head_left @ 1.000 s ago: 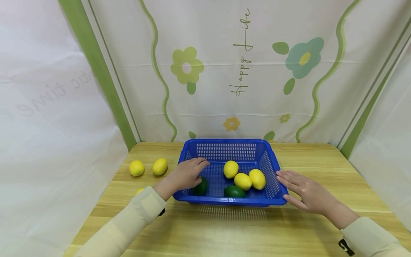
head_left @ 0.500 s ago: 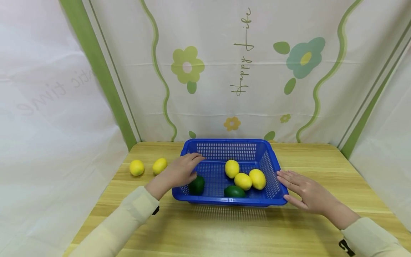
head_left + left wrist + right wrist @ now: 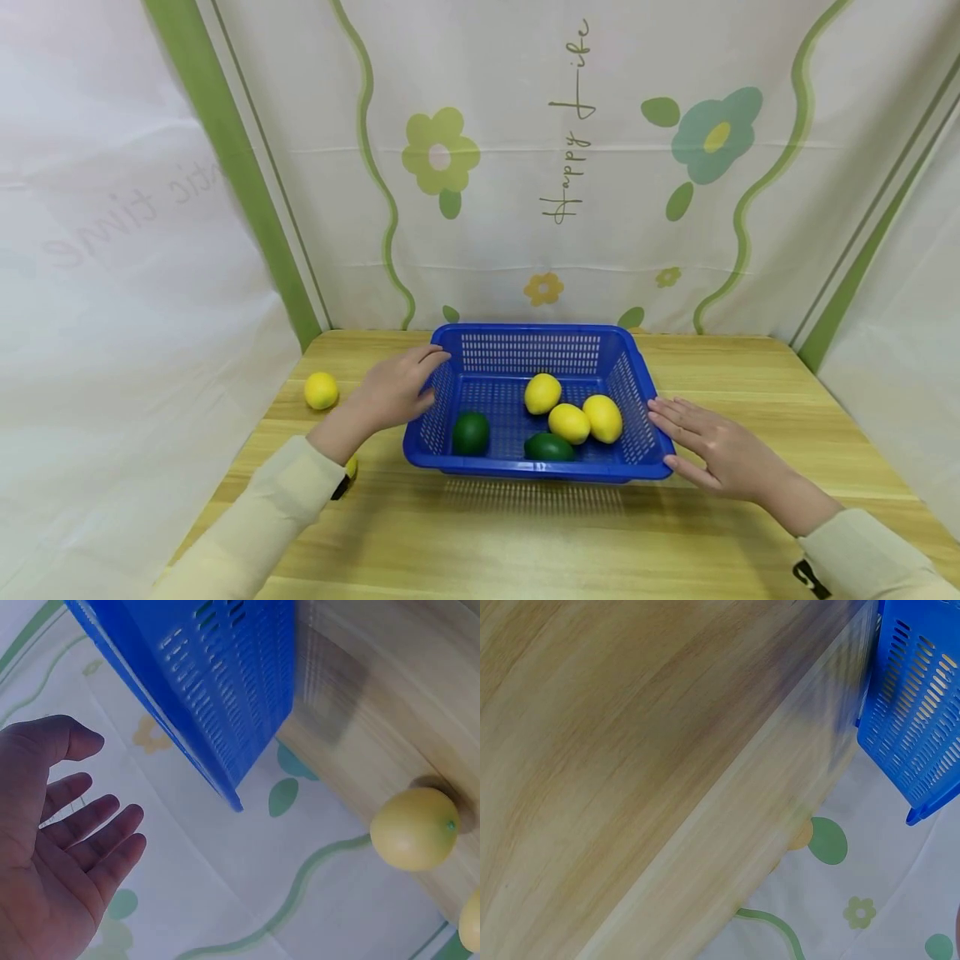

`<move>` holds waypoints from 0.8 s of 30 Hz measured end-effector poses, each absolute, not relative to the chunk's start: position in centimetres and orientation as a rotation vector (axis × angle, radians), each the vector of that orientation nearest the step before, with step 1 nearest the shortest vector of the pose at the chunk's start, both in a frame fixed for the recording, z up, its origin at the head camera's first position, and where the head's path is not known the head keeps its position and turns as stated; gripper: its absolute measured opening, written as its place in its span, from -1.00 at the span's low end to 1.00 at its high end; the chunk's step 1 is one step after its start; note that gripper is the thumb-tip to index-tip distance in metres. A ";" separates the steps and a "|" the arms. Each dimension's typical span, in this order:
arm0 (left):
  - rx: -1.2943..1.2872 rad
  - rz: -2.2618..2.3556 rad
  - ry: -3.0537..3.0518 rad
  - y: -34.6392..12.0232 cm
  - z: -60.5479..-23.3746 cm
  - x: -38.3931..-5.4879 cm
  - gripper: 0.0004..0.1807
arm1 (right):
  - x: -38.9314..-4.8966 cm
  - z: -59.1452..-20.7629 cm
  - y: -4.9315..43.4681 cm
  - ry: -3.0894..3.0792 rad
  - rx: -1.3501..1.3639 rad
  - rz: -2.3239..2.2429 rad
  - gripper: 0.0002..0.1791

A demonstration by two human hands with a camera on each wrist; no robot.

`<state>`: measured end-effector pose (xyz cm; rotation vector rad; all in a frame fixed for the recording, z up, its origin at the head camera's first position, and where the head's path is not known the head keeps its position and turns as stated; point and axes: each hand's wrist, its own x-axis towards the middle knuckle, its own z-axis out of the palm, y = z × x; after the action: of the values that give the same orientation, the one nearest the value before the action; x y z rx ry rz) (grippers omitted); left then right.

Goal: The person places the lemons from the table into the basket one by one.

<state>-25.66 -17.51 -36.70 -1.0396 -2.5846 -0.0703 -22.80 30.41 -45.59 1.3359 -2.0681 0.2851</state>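
A blue plastic basket (image 3: 540,471) stands on the wooden table. Inside it lie several yellow lemons (image 3: 569,424) and two dark green oval fruits (image 3: 470,433) that look like avocados. My left hand (image 3: 393,390) hovers over the basket's left rim, its fingers loosely bent and nothing between them. In the left wrist view that left hand (image 3: 56,847) shows an uncovered palm, apart from the basket wall (image 3: 217,682). With nearly straight fingers, my right hand (image 3: 720,450) rests against the basket's right rim. In the right wrist view, only the basket's slotted side (image 3: 919,697) is plain.
Left of the basket, a lemon (image 3: 321,391) lies on the table (image 3: 525,550). Another lemon (image 3: 351,467) is mostly hidden by my left wrist. The left wrist view shows a lemon (image 3: 415,829) near the table edge. Behind the table hangs a flower-print curtain (image 3: 487,233).
My left hand has moved left and up, away from the green fruit at the basket's left, which now lies uncovered. My arm now hides one table lemon. The right hand stays put.
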 end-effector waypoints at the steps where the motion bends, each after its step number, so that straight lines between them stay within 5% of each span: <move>1: -1.036 -0.077 -2.584 -17.7 -36.7 -25.6 -0.41 | -22.8 -45.6 30.4 -2.070 1.336 0.283 -0.34; 24: -0.884 -0.078 -2.588 -23.9 -36.7 -23.7 -0.41 | -22.9 -45.6 30.3 -2.060 1.342 0.301 -0.34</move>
<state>-23.69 -23.92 -36.70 -0.8841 -2.5881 -0.0782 -22.90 30.35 -45.56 1.3422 -2.0601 0.3009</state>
